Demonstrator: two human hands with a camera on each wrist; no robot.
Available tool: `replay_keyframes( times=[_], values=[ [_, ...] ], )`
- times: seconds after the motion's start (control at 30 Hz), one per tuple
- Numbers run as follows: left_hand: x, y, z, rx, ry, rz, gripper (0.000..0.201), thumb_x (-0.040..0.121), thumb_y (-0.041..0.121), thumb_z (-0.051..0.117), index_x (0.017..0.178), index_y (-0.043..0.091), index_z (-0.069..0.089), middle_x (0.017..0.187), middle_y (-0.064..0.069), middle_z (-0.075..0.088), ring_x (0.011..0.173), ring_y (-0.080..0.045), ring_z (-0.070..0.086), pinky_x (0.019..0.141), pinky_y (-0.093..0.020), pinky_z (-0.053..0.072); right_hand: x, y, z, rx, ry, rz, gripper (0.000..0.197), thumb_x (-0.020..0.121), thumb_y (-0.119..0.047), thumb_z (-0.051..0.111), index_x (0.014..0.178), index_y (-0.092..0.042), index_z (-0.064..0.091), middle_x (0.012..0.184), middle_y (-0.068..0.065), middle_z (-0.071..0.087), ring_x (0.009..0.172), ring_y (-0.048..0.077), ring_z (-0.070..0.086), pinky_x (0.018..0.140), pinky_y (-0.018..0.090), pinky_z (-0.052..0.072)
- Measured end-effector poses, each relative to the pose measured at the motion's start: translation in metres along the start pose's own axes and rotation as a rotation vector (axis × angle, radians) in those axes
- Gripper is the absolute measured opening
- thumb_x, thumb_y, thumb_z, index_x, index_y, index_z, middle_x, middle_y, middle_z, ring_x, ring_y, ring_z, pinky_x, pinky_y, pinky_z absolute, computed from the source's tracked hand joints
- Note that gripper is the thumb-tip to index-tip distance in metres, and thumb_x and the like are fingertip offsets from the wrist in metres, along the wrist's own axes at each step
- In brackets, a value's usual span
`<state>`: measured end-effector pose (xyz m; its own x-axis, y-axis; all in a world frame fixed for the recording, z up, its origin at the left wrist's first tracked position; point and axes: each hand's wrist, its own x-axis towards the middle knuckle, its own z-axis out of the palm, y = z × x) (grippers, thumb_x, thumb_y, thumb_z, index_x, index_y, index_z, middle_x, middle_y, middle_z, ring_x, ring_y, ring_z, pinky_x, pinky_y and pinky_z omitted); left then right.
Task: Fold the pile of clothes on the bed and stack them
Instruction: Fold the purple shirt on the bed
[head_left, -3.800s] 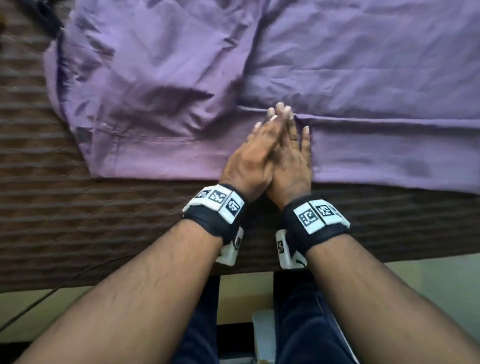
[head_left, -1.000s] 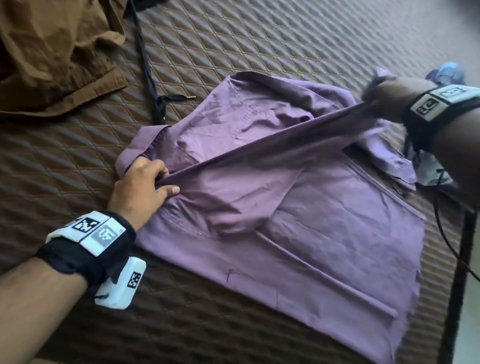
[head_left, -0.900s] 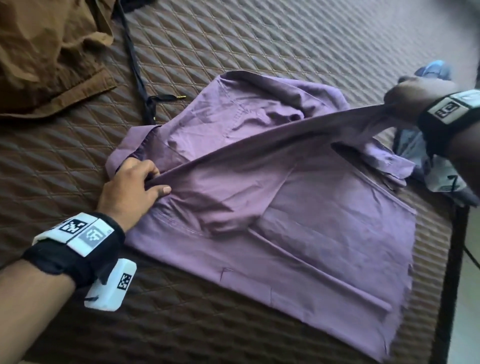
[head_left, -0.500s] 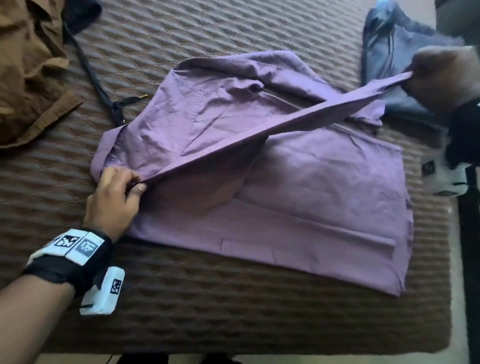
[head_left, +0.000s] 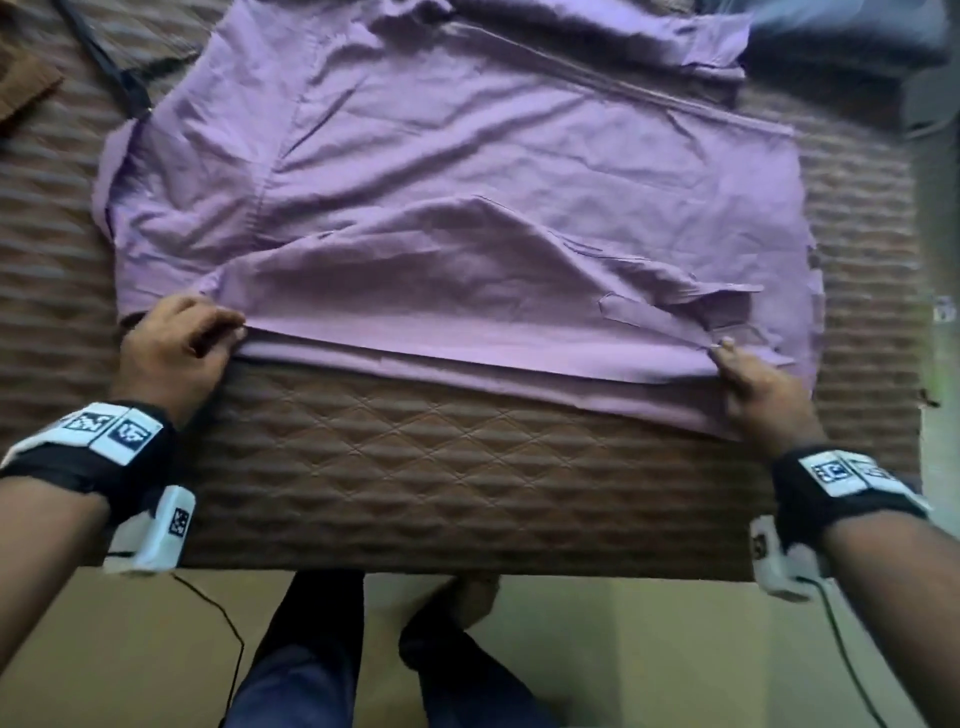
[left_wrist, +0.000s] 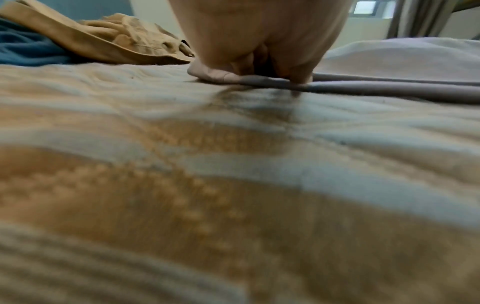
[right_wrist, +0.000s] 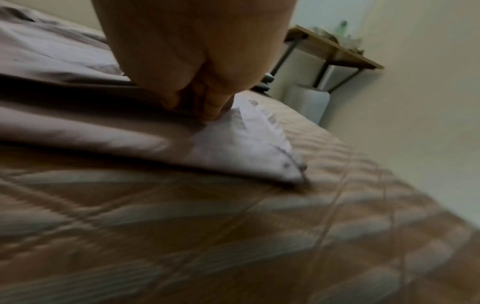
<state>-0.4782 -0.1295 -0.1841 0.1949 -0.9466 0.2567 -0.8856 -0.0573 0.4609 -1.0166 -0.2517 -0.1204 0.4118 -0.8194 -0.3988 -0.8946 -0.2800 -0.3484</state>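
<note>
Sleeve (head_left: 467, 270) now folded flat (brown garment (head_left: 26, 88) nearby).

Your left hand (left_wrist: 259, 41) came down from twelve o'clock, its curled fingers (left_wrist: 298, 76) pinching the folded edge of the pale purple cotton shirt (left_wrist: 389, 90), which ran off toward three o'clock on the brown quilted bedcover (left_wrist: 207, 185). At ten o'clock lay a crumpled tan garment (left_wrist: 116, 41) beside blue cloth (left_wrist: 26, 49).

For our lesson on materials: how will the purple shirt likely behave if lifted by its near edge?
The purple shirt is probably floppy: it lies wrinkled and creased. Likely light: the left hand and right hand only pinch it.
</note>
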Motion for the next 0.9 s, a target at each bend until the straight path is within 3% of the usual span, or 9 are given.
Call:
replay_keyframes(
  times=[0.1,0.17,0.23,0.33,0.5,0.67,0.77,0.83,0.9],
  values=[
    [0.006,0.007,-0.011,-0.084,0.038,-0.053,0.032,0.083,0.012,0.074,0.098,0.038,0.063,0.098,0.019,0.069,0.089,0.003,0.061,0.088,-0.012,0.04,0.014,0.031,-0.003,0.077,0.325,0.246,0.058,0.075,-0.003,0.036,0.126,0.009,0.06,0.134,0.03,0.053,0.126,0.042,0.052,0.113,0.023,0.028],
    [0.006,0.005,-0.013,-0.046,0.059,-0.074,0.032,0.078,-0.001,0.074,0.096,0.024,0.07,0.09,-0.001,0.07,0.089,-0.002,0.063,0.086,-0.016,0.042,0.0,0.023,0.001,0.03,0.464,0.159,0.051,0.079,0.003,0.041,0.126,0.009,0.06,0.135,0.029,0.053,0.127,0.035,0.047,0.112,0.006,0.016],
    [0.002,0.003,-0.012,-0.015,0.06,-0.092,0.025,0.076,-0.006,0.067,0.097,0.005,0.075,0.087,0.009,0.061,0.087,0.006,0.059,0.086,-0.015,0.042,-0.007,0.033,0.0,0.032,0.574,0.082,0.049,0.082,0.004,0.042,0.128,0.008,0.059,0.137,0.026,0.053,0.128,0.031,0.047,0.112,0.004,0.014],
    [-0.007,0.0,-0.006,0.018,0.036,-0.155,0.024,0.079,-0.006,0.066,0.1,0.002,0.075,0.086,0.01,0.056,0.075,0.001,0.054,0.08,-0.027,0.046,-0.017,0.037,0.013,0.063,0.485,0.152,0.058,0.079,0.003,0.038,0.134,0.005,0.054,0.143,0.024,0.048,0.132,0.035,0.047,0.113,0.01,0.014],
    [-0.008,-0.013,0.003,-0.056,0.046,-0.17,0.019,0.085,-0.003,0.066,0.1,0.003,0.076,0.099,0.031,0.05,0.092,0.02,0.047,0.089,-0.004,0.036,-0.015,0.045,0.042,0.046,0.439,0.165,0.063,0.079,-0.003,0.034,0.14,0.002,0.049,0.149,0.022,0.042,0.134,0.038,0.046,0.112,0.033,0.026],
    [-0.018,-0.018,0.006,-0.106,0.064,-0.171,0.018,0.088,0.0,0.066,0.104,0.001,0.075,0.103,-0.013,0.07,0.096,0.019,0.051,0.094,-0.01,0.041,-0.03,0.041,0.043,-0.014,0.564,0.16,0.061,0.082,0.001,0.036,0.143,0.0,0.046,0.15,0.02,0.041,0.132,0.036,0.049,0.109,0.04,0.031],
    [-0.017,-0.016,0.005,-0.082,0.052,-0.146,0.02,0.089,0.001,0.066,0.107,0.002,0.075,0.11,-0.019,0.069,0.1,0.02,0.049,0.097,-0.012,0.04,-0.038,0.037,0.052,0.034,0.35,0.247,0.063,0.085,0.001,0.037,0.148,-0.005,0.04,0.156,0.015,0.032,0.138,0.036,0.042,0.115,0.046,0.029],
    [-0.016,-0.009,0.002,-0.028,0.04,-0.106,0.021,0.091,0.009,0.063,0.108,0.003,0.074,0.114,-0.017,0.069,0.104,0.008,0.058,0.1,-0.018,0.041,-0.038,0.029,0.05,-0.01,0.185,0.342,0.066,0.089,0.0,0.045,0.152,-0.011,0.032,0.161,0.011,0.023,0.135,0.041,0.043,0.115,0.053,0.025],
    [-0.018,-0.001,-0.002,0.099,0.004,-0.096,0.03,0.088,0.018,0.056,0.108,0.007,0.075,0.124,-0.008,0.067,0.099,-0.03,0.066,0.092,-0.037,0.049,-0.04,0.016,0.037,-0.192,0.094,0.499,0.065,0.093,-0.027,0.047,0.155,-0.025,0.026,0.164,0.006,0.017,0.135,0.044,0.039,0.111,0.064,0.019]
  ],
)
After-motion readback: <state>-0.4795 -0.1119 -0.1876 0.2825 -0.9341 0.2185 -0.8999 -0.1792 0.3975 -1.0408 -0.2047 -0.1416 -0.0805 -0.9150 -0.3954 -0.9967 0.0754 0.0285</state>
